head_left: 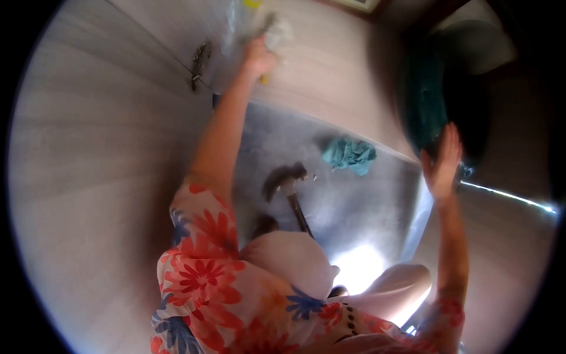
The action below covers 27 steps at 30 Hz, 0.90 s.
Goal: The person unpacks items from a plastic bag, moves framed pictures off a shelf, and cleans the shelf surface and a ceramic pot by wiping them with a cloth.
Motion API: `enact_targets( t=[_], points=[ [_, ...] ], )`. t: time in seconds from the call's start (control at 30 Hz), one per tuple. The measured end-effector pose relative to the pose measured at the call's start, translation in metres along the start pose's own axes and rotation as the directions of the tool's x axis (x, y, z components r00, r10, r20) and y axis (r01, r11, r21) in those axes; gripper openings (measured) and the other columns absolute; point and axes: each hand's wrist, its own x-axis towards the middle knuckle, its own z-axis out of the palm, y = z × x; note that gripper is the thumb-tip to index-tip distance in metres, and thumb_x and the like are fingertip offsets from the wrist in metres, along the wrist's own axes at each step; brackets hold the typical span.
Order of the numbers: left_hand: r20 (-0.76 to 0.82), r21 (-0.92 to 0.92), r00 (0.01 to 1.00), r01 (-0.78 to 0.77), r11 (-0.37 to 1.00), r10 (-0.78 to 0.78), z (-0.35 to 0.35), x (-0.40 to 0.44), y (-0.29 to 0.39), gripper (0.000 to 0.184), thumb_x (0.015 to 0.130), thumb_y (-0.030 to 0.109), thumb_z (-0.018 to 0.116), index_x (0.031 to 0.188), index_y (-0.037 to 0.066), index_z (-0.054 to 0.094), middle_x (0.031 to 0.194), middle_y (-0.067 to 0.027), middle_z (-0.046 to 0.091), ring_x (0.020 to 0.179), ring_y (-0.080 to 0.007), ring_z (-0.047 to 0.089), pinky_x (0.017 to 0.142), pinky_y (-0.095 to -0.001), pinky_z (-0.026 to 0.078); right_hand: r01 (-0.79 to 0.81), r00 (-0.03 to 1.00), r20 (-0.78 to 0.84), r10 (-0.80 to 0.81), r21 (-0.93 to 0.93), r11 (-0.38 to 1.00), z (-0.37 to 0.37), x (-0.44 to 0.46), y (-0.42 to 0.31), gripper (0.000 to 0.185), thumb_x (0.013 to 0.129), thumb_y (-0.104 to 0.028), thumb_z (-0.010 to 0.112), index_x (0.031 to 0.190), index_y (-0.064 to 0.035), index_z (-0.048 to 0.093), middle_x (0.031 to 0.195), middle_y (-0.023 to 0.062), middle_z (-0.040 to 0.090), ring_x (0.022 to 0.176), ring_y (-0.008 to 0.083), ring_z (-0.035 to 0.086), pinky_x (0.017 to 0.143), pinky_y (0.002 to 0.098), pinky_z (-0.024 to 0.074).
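Observation:
My left hand (259,57) reaches far forward, closed around a whitish, tufted thing (278,32), with a short yellow end (265,78) showing below the fist. Motion blur hides its exact kind. My right hand (442,162) is stretched out, fingers extended and thumb apart, against or very close to a dark green, rounded object (427,100); whether they touch is hard to tell. Between my arms, a hammer-shaped tool (289,182) with a dark head lies on the grey floor surface (265,135). A crumpled teal cloth (349,155) rests beyond it.
Pale wood-grained panels stand at the left (100,147) and ahead (336,71). A metal fitting (200,65) sits on the left panel near a seam. A clear, blurred item (230,26) is beyond my left hand. My knees (289,262) are below; a bright line of light (507,196) crosses the right.

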Motion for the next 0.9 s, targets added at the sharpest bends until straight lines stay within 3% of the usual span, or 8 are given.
enact_targets(
  t=[0.13,0.23,0.33,0.43,0.53,0.73,0.83,0.9],
  points=[
    [0.09,-0.094,0.985,0.152,0.984,-0.144,-0.012,0.049,-0.044,0.043,0.067,0.004,0.06,0.109,-0.001,0.053,0.094,-0.0113,0.061,0.086,-0.0215,0.058,0.076,-0.0297,0.045,0.006,1.0,0.012,-0.006,-0.001,1.0,-0.003,0.001,-0.003,0.076,0.07,-0.015,0.062,0.134,-0.0025,0.021,0.136,0.0164,0.028,0.126,0.0303,0.026,0.102,0.0468,0.0171],
    [0.154,-0.234,0.963,0.254,0.938,-0.222,-0.035,0.035,-0.015,0.048,0.067,0.007,0.058,0.113,-0.001,0.05,0.098,-0.0155,0.06,0.089,-0.0239,0.057,0.079,-0.0309,0.045,0.016,1.0,0.01,-0.015,-0.01,1.0,-0.001,0.001,-0.004,0.076,0.072,-0.016,0.062,0.134,-0.002,0.021,0.136,0.0168,0.027,0.126,0.0306,0.026,0.102,0.047,0.0171],
    [0.043,0.318,0.998,0.037,0.947,-0.053,-0.02,0.065,-0.034,0.049,0.069,0.012,0.058,0.115,0.002,0.048,0.102,-0.0193,0.058,0.093,-0.0285,0.056,0.081,-0.0341,0.045,0.021,1.0,0.017,-0.021,-0.019,1.0,-0.001,0.0,-0.003,0.075,0.072,-0.017,0.061,0.134,-0.0017,0.021,0.136,0.0169,0.027,0.126,0.0307,0.025,0.102,0.047,0.0172],
    [-0.094,0.331,0.984,0.175,0.927,-0.152,-0.011,0.063,-0.028,0.044,0.072,0.018,0.058,0.113,0.004,0.05,0.104,-0.0202,0.056,0.095,-0.0329,0.054,0.082,-0.0381,0.044,0.018,1.0,0.023,-0.018,-0.021,1.0,-0.002,0.001,-0.003,0.075,0.073,-0.018,0.061,0.133,-0.0013,0.021,0.136,0.0171,0.027,0.126,0.0308,0.025,0.102,0.0469,0.0173],
    [-0.293,0.366,0.956,0.087,0.926,0.026,0.004,0.054,-0.034,0.042,0.075,0.02,0.057,0.114,0.008,0.05,0.111,-0.0168,0.052,0.098,-0.0327,0.052,0.082,-0.0399,0.044,0.02,1.0,0.016,-0.02,-0.018,1.0,0.0,0.001,-0.001,0.075,0.073,-0.018,0.061,0.133,-0.0011,0.021,0.136,0.0172,0.027,0.126,0.0309,0.025,0.102,0.0469,0.0172],
    [-0.115,0.719,0.937,-0.15,0.679,0.329,0.014,0.032,-0.056,0.041,0.078,0.022,0.053,0.117,0.015,0.047,0.126,-0.0092,0.04,0.115,-0.0298,0.038,0.085,-0.0428,0.041,0.016,1.0,0.022,-0.015,-0.024,1.0,-0.001,0.0,-0.002,0.075,0.073,-0.018,0.061,0.133,-0.0013,0.021,0.136,0.0172,0.027,0.126,0.031,0.025,0.102,0.0468,0.0171],
    [-0.011,0.759,0.981,-0.117,0.641,0.193,0.016,0.025,-0.047,0.042,0.078,0.021,0.051,0.119,0.012,0.045,0.128,-0.0066,0.039,0.118,-0.029,0.033,0.091,-0.0445,0.036,0.01,1.0,0.024,-0.01,-0.022,1.0,0.0,0.001,-0.002,0.074,0.073,-0.018,0.061,0.133,-0.0013,0.021,0.136,0.0174,0.026,0.126,0.031,0.025,0.102,0.0469,0.017],
    [-0.056,0.653,0.992,-0.049,0.756,0.113,0.02,0.017,-0.033,0.044,0.078,0.021,0.051,0.12,0.009,0.043,0.127,-0.0076,0.039,0.12,-0.0295,0.031,0.094,-0.0448,0.032,0.006,1.0,0.03,-0.005,-0.02,1.0,-0.001,0.001,-0.002,0.074,0.073,-0.017,0.061,0.133,-0.0012,0.021,0.136,0.0176,0.026,0.126,0.0311,0.025,0.102,0.0469,0.017]
  ],
)
